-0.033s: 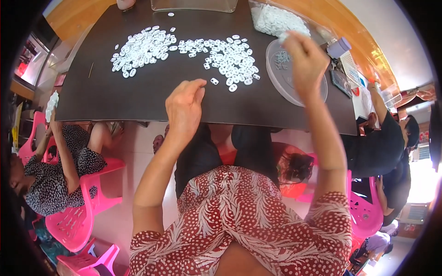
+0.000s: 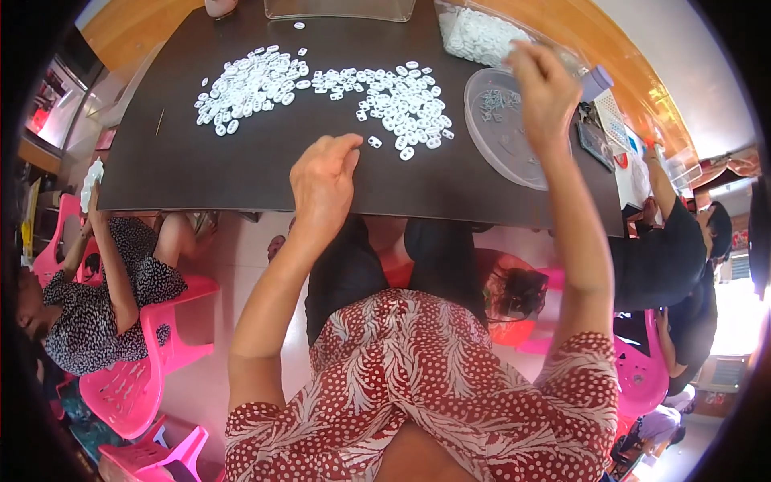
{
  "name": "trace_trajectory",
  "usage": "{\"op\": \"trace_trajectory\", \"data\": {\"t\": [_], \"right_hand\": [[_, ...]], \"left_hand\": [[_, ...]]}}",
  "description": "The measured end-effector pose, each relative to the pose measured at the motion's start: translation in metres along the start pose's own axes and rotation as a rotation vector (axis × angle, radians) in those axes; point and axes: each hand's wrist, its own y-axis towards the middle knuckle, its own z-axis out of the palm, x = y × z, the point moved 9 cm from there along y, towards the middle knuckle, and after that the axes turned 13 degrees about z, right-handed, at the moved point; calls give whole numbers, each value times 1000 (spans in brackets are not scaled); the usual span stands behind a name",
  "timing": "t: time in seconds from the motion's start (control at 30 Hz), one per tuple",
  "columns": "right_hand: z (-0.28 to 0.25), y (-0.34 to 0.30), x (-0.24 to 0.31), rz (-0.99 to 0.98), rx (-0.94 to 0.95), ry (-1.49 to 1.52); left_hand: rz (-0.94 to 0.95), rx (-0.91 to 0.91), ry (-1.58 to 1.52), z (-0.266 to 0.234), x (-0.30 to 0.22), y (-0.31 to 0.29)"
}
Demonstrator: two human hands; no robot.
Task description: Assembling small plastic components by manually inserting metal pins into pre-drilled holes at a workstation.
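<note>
My left hand (image 2: pixel 324 183) is above the near middle of the dark table, fingers curled and thumb pressed against them; anything inside is hidden. My right hand (image 2: pixel 549 100) is raised over a round clear plastic lid (image 2: pixel 502 161), its fingers pinched together close to a clear bin of small white pieces (image 2: pixel 482 38). Whether something small is between those fingertips, I cannot make out. Small grey metal parts (image 2: pixel 496 104) lie on the lid. Ahead of my left hand spreads a pile of white oval two-holed plastic pieces (image 2: pixel 414 108), with one loose piece (image 2: pixel 374 142) nearest that hand.
Another white pile (image 2: pixel 249 84) lies at the left of the table (image 2: pixel 241 177). A phone (image 2: pixel 595 145) and a lilac-capped container (image 2: pixel 596 82) are at the right edge. A clear tray (image 2: pixel 337 10) stands at the back. People sit on both sides, with a pink chair (image 2: pixel 152 361) at left.
My right hand has shifted a little to the right and away from the lid's middle, uncovering more of the metal parts. My left hand stays nearly still.
</note>
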Motion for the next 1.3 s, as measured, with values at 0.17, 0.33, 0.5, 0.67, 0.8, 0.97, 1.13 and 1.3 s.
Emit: {"op": "trace_trajectory", "data": {"t": [0.17, 0.33, 0.5, 0.67, 0.8, 0.97, 1.13, 1.3], "right_hand": [[-14, 101, -41, -103, -156, -168], [8, 141, -80, -202, -20, -209], [38, 159, -115, -123, -67, -725], [8, 133, -90, -618, -38, -71], [16, 136, -91, -288, -133, -608], [25, 89, -113, -254, 254, -578], [29, 80, -169, -81, 283, -644], [49, 73, -183, -246, 259, -778]], "left_hand": [[174, 94, 172, 32, -7, 21], [299, 285, 298, 51, -12, 25], [307, 392, 272, 64, -7, 36], [236, 426, 188, 65, -1, 39], [210, 395, 164, 59, 4, 34], [191, 330, 112, 56, 3, 31], [139, 247, -24, 46, -5, 21], [110, 231, -59, 41, -6, 18]]}}
